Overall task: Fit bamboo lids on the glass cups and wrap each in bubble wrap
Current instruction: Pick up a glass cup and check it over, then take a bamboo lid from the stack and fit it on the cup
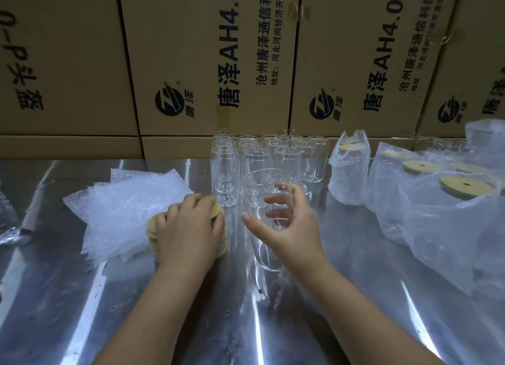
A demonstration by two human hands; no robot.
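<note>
Left hand (188,228) curled over stack of bamboo lids (152,229) mid-tabletop, right hand (289,233) gripping glass cup (257,187), spare cups (273,154) at far edge

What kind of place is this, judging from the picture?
Probably a warehouse or packing station: stacked printed cardboard cartons behind a metal table, many identical glass cups, and bubble wrap sheets.

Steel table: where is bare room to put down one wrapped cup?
Bare steel: near edge around the forearms; far left, between the boxes and bubble wrap sheets. Crowded: glass cups at the back, wrapped cup and lid bag on the right.
</note>
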